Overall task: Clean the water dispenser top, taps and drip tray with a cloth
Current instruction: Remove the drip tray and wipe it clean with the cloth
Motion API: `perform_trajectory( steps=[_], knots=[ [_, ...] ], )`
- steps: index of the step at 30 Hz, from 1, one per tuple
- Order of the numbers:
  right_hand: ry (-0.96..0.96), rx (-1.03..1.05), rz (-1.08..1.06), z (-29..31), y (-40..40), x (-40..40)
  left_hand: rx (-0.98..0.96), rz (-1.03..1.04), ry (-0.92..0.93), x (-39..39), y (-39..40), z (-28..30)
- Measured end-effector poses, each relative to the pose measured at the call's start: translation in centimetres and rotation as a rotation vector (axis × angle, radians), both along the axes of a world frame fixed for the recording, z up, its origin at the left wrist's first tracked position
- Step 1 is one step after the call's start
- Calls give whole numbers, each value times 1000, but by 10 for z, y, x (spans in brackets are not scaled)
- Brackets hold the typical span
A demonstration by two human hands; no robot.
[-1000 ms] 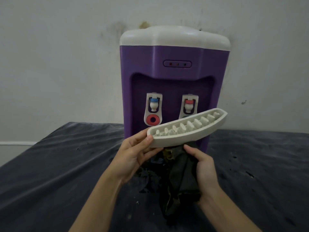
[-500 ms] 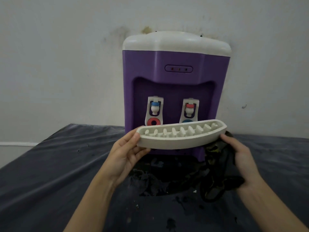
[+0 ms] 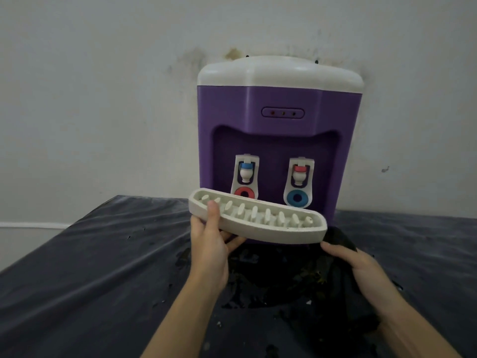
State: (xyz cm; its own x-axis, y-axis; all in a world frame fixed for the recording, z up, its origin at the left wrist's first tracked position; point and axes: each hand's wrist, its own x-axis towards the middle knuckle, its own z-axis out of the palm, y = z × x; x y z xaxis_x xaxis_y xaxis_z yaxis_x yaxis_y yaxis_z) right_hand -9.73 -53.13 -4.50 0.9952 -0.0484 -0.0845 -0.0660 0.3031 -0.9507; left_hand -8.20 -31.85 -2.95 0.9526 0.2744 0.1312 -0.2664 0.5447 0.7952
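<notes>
left hand [image 3: 209,250] grips the drip tray [image 3: 258,223] — right hand [image 3: 361,270] clutches the dark cloth [image 3: 340,241].

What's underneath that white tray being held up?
Under the drip tray the right hand holds a dark cloth below its right end. The dispenser's base behind is covered.

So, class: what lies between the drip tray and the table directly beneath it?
In the head view, a dark cloth held by the right hand hangs under the drip tray; wet dirt lies on the table.
</notes>
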Motion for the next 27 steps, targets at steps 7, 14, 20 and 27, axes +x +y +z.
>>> perform_trajectory(
  steps=[7, 14, 20, 27],
  knots=[
    [-163, 53, 9, 25, -1, 4, 123, -33, 174, 0, 13, 8],
    [-913, -918, -34, 58, 53, 12, 316, -283, 129, -1, 0, 4],
    [-1011, -1144, -40, 34, 69, 6, 397, -224, 74, -2, 1, 5],
    [-1183, -1065, 94, 3, 56, -30, 458, -148, 97, 0, 14, 5]
  ],
)
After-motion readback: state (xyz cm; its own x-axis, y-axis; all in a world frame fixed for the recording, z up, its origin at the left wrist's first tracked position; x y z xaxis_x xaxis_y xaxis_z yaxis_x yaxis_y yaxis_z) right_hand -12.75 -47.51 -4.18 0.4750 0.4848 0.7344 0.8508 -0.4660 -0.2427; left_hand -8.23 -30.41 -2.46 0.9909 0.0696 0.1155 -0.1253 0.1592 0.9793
